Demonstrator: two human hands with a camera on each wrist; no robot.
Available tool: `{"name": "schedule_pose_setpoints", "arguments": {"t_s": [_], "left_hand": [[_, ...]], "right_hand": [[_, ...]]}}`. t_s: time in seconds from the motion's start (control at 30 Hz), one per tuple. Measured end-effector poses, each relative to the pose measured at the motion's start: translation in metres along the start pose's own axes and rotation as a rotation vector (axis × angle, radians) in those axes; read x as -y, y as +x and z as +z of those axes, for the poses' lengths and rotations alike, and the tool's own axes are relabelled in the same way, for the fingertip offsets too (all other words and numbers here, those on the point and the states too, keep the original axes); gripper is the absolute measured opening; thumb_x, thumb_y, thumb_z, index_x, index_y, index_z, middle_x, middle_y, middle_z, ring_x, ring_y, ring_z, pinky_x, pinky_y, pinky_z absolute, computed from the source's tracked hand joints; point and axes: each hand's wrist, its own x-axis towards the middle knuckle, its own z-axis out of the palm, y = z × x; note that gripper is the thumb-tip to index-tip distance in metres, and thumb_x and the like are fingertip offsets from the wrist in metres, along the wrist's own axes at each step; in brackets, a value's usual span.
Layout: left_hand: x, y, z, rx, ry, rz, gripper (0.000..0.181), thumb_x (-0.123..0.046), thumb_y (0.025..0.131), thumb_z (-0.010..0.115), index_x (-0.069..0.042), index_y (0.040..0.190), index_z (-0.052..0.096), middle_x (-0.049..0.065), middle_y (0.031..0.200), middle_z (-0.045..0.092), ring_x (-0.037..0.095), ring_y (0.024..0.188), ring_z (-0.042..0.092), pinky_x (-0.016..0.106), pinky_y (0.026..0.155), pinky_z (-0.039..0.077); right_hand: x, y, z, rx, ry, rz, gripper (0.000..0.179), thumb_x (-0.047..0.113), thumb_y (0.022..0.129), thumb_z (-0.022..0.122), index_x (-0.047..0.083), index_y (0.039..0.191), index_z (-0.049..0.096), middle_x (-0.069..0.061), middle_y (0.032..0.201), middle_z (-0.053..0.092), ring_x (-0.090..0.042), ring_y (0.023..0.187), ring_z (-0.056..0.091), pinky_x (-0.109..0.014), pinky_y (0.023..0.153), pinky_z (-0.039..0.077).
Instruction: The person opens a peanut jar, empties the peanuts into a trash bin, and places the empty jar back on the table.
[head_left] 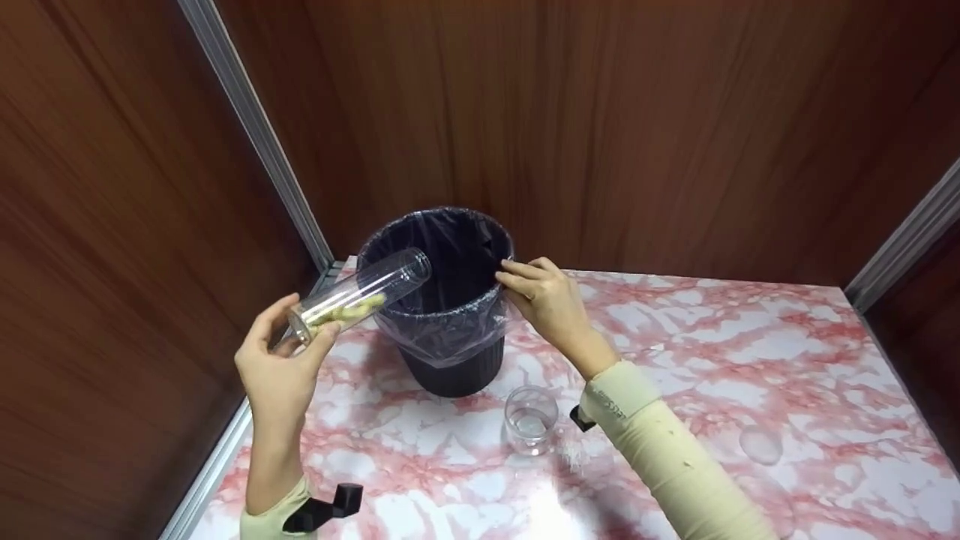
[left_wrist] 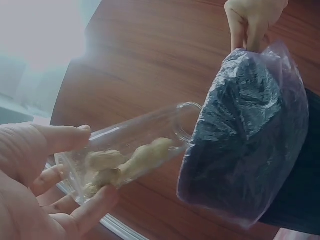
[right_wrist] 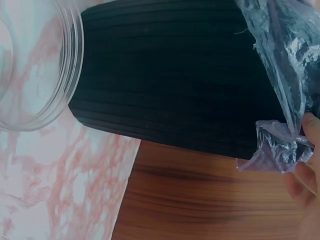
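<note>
My left hand [head_left: 277, 371] grips a tall clear glass [head_left: 367, 289] near its base, thumb and fingers around it. The glass tilts toward a black trash bin [head_left: 450, 375], with its mouth over the opening. Inside it lie several peanuts in their shells [left_wrist: 147, 157], toward the base end. A thin purplish trash bag [head_left: 457, 337] lines the bin and folds down over the outside. At the bin's right rim, my right hand [head_left: 551, 300] pinches the bag's edge; in the right wrist view its fingers [right_wrist: 300, 190] are against the crumpled plastic [right_wrist: 282, 145].
A short clear glass [head_left: 531, 420] stands on the red-and-white marbled table [head_left: 705, 367] in front of the bin. Farther right lies a round clear disc [head_left: 761, 444]. Brown wood panels [head_left: 600, 135] with metal edge strips [head_left: 259, 139] enclose the back and sides.
</note>
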Motion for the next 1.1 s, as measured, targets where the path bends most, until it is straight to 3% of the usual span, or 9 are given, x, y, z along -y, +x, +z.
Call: {"name": "schedule_pose_setpoints", "arguments": {"t_s": [0.13, 0.33, 0.77, 1.1], "left_hand": [[-0.0035, 0.0039, 0.0000, 0.021, 0.105, 0.001, 0.054, 0.000, 0.070, 0.085, -0.007, 0.121, 0.067, 0.008, 0.107, 0.061, 0.021, 0.083, 0.066, 0.019, 0.070, 0.056], [-0.0059, 0.0057, 0.0016, 0.047, 0.147, -0.017, 0.055, -0.004, 0.070, 0.087, -0.011, 0.121, 0.068, 0.005, 0.109, 0.061, 0.020, 0.082, 0.067, 0.020, 0.067, 0.056], [-0.0040, 0.0047, 0.0089, 0.085, 0.139, -0.052, 0.056, -0.001, 0.070, 0.086, -0.011, 0.122, 0.067, 0.005, 0.110, 0.060, 0.022, 0.084, 0.067, 0.023, 0.064, 0.058], [-0.0070, 0.0038, 0.0081, 0.087, 0.129, -0.035, 0.054, -0.002, 0.070, 0.087, -0.013, 0.119, 0.068, 0.007, 0.108, 0.060, 0.023, 0.084, 0.068, 0.024, 0.063, 0.058]], "right_hand": [[-0.0006, -0.0004, 0.0005, 0.000, 0.002, 0.010, 0.025, 0.011, 0.085, 0.076, 0.013, 0.110, 0.076, -0.001, 0.120, 0.067, -0.022, 0.093, 0.061, -0.035, 0.073, 0.056], [-0.0010, -0.0003, 0.0004, -0.001, -0.001, 0.007, 0.025, 0.012, 0.085, 0.075, 0.013, 0.110, 0.076, -0.001, 0.121, 0.067, -0.022, 0.092, 0.061, -0.036, 0.073, 0.056], [-0.0004, -0.0018, 0.0008, -0.019, 0.014, 0.010, 0.026, 0.010, 0.084, 0.076, 0.013, 0.110, 0.076, -0.001, 0.120, 0.067, -0.023, 0.089, 0.061, -0.035, 0.072, 0.056], [0.0000, -0.0029, 0.0014, -0.031, 0.007, 0.015, 0.026, 0.009, 0.083, 0.076, 0.013, 0.109, 0.076, 0.000, 0.120, 0.067, -0.021, 0.089, 0.062, -0.034, 0.071, 0.056]]}}
